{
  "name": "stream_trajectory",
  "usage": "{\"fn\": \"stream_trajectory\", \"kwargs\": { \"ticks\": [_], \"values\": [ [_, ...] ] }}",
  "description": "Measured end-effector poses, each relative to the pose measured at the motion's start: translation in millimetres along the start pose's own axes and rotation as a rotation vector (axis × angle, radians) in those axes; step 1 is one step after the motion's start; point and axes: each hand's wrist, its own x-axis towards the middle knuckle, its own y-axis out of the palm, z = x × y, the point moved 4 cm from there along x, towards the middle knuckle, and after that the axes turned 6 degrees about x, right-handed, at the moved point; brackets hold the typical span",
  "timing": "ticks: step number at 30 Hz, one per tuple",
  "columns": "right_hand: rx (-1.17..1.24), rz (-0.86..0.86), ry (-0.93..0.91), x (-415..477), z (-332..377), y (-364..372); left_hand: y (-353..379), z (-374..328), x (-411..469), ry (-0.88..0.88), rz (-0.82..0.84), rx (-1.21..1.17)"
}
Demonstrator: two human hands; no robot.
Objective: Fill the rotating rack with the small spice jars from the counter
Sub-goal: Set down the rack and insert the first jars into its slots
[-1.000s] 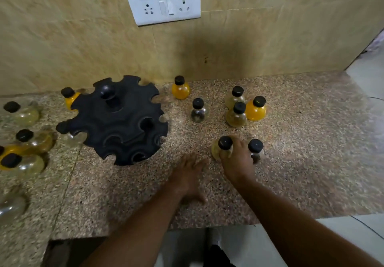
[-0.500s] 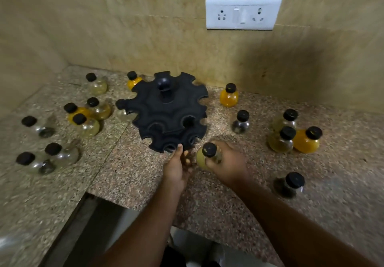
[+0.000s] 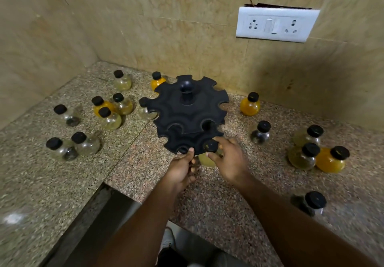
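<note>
A black two-tier rotating rack point(image 3: 187, 113) with notched slots stands in the counter's corner. My right hand point(image 3: 230, 160) grips a pale yellow spice jar point(image 3: 206, 159) with a black cap, holding it against the rack's near lower edge. My left hand point(image 3: 181, 169) touches the rack's front rim with its fingertips, right beside the jar. One clear jar point(image 3: 145, 109) hangs in a slot on the rack's left side. Several black-capped jars stand loose on the counter on both sides.
To the left are several clear and yellow jars point(image 3: 108, 117). To the right stand an orange jar point(image 3: 250, 104), a dark jar point(image 3: 260, 132), a cluster of three point(image 3: 318, 152) and one near the front edge point(image 3: 312, 203). The granite counter point(image 3: 228, 200) is L-shaped, with a wall socket point(image 3: 276, 24) above.
My right hand lifted the pale yellow jar from the counter and carried it left to the rack's front edge. My left hand rose from the counter to the rack's rim.
</note>
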Motion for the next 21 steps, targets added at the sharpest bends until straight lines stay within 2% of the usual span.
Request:
{"fn": "stream_trajectory", "kwargs": {
  "ticks": [7,12,14,18,21],
  "values": [
    [0.091,-0.006,0.073,16,-9,3,3,-5,3,0.02,-0.01,0.137],
    [0.175,-0.08,0.097,10,-23,3,11,7,11,0.172,-0.108,0.208],
    [0.18,-0.114,0.118,1,-29,1,19,22,14,0.27,-0.131,0.29],
    [0.159,-0.177,0.242,-30,-49,-9,42,54,17,0.371,-0.032,0.531],
    [0.152,-0.259,0.379,-62,-72,-21,75,59,13,0.53,0.06,0.793]
  ]
}}
